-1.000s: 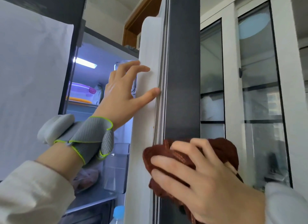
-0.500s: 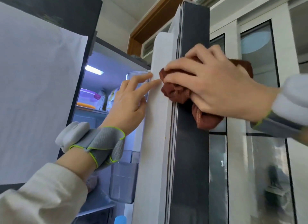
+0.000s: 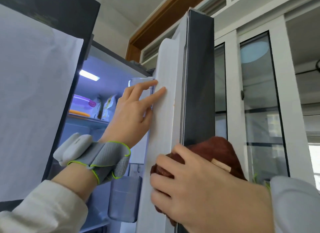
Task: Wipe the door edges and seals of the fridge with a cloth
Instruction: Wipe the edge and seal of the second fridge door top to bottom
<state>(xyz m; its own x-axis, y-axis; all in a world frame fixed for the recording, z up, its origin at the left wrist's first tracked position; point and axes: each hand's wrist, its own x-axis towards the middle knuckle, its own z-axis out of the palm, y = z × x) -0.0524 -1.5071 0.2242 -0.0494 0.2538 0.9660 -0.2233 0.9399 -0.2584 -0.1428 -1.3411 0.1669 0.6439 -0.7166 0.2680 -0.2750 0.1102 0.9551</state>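
Note:
The fridge's right door (image 3: 199,80) stands open, seen edge-on, with its white inner edge and seal (image 3: 166,111) facing me. My right hand (image 3: 199,186) grips a dark red cloth (image 3: 223,151) and presses it against the door edge low in the view. My left hand (image 3: 133,116) rests with straight fingers on the white edge higher up, steadying the door. A grey strap with a small white device (image 3: 97,156) wraps my left wrist.
The lit fridge interior (image 3: 97,101) holds a purple-lidded box and packets on a shelf. Clear door bins (image 3: 124,198) hang inside the right door. The left door (image 3: 34,94) stands open at left. A white glass-fronted cabinet (image 3: 259,102) is close on the right.
My right hand slid the cloth from high on the door edge down to a low spot. My left hand stayed on the white edge. The view tilted upward.

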